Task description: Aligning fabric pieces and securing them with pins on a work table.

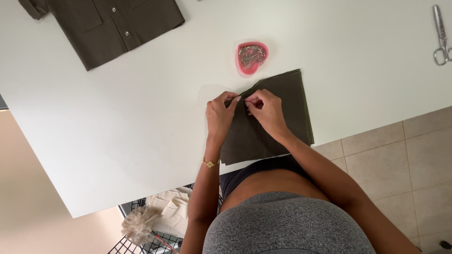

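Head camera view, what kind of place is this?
Probably a home sewing spot. On the white table sit a pink heart-shaped dish of pins, metal scissors and a dark olive shirt, while both hands pinch olive fabric. Tiled floor below.

Person, two bare arms, no sleeves. Thin gold-coloured bracelet (210, 162) on the wrist just below the left hand (220, 115); right hand (266, 110) without jewellery. Heather-grey knit top (287, 226), dark waistband (263, 167) nearer the hands.
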